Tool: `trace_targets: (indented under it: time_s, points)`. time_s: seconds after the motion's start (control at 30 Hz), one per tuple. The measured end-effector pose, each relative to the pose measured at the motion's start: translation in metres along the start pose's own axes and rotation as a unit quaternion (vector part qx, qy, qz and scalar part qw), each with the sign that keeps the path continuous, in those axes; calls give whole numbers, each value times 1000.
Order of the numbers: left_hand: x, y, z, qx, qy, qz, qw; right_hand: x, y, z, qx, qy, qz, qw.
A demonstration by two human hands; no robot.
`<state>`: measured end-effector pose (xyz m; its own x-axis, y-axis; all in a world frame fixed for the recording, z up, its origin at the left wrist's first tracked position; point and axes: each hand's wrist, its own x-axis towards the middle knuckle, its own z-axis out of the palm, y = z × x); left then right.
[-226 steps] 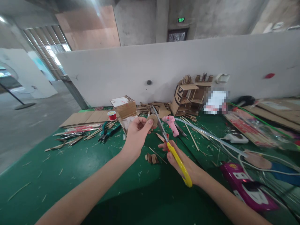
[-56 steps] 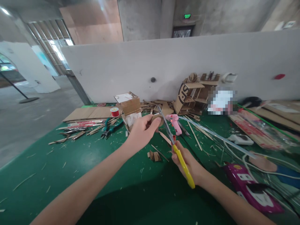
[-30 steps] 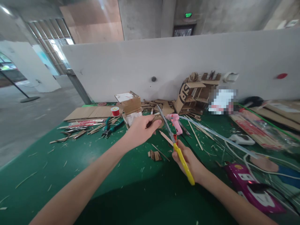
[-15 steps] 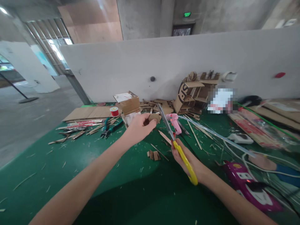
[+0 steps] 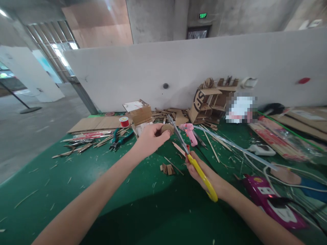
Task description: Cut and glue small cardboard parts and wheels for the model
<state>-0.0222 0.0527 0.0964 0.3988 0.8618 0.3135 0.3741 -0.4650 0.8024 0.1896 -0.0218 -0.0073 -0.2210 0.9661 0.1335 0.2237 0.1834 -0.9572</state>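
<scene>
My left hand (image 5: 152,137) pinches a small rounded piece of cardboard (image 5: 168,128) between thumb and fingers, above the middle of the table. In my right hand (image 5: 199,168) is a pair of scissors (image 5: 203,175) with yellow handles, the blades pointing up and to the left. The blades pass just right of the cardboard piece; I cannot tell whether they touch it. Behind them lies a pink glue gun (image 5: 189,132). Small folded cardboard scraps (image 5: 167,169) rest on the green table (image 5: 127,204) below my hands.
Pliers (image 5: 120,140), a red thread spool (image 5: 124,121) and an open cardboard box (image 5: 140,115) lie at the left and back. A cardboard shelf model (image 5: 204,103) stands by the white partition (image 5: 133,75). At right are a purple power strip (image 5: 273,204) and cables.
The scissors' blades have tilted slightly further left, closer to the cardboard piece. My left hand keeps its pinch with hardly any movement.
</scene>
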Motion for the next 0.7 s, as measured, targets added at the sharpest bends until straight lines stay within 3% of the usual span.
trace_targets:
  time_s: [0.1,0.2,0.33,0.53,0.7]
  points:
    - [-1,3,0,0,3,0,1000,0,-12,-1,41,-37,41,998]
    - [-2,4,0,2,8,2,1000,0,-20,-1,51,-28,55,997]
    - [-1,6,0,10,12,9,1000,-1,-20,-2,44,-30,46,998]
    - [-1,5,0,16,13,23,1000,1,-20,1,111,-53,85,989]
    - [-1,5,-1,0,2,23,1000,0,-16,-1,93,-51,67,992]
